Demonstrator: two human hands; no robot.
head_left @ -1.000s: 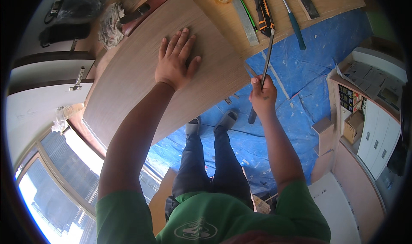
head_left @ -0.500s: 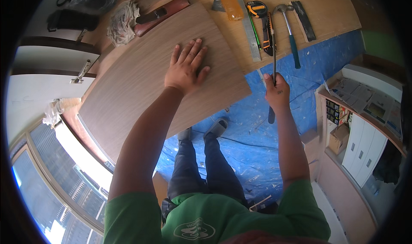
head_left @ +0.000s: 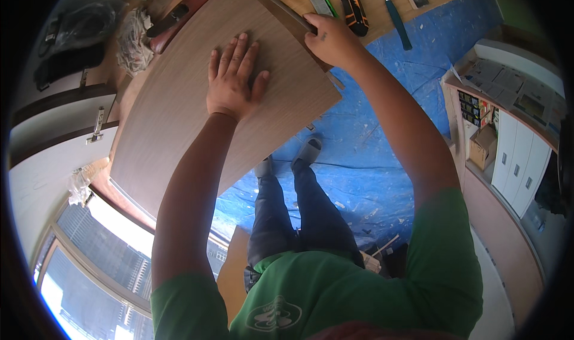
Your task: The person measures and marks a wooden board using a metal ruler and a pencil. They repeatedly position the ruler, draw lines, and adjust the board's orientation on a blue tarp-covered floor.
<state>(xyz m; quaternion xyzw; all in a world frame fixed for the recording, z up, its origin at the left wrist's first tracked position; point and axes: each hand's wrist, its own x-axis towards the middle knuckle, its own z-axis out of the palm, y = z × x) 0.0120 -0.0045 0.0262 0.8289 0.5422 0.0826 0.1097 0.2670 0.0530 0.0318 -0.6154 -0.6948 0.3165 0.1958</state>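
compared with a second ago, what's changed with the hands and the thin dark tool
The right hand has moved forward and left, toward the far right edge of the wood-grain board. The thin dark tool in its grip has swung to point forward-left, along that edge; whether they touch is unclear. Nothing was let go. The left hand stays flat on the board.

Shot through the left head-worn fisheye, facing down: close above the green shirt [head_left: 317, 292] at 6 o'clock, farther from the wooden board [head_left: 182, 110] at 10, wide enough to take in the window [head_left: 101, 238] at 8 and the white cabinet [head_left: 519, 158] at 3.
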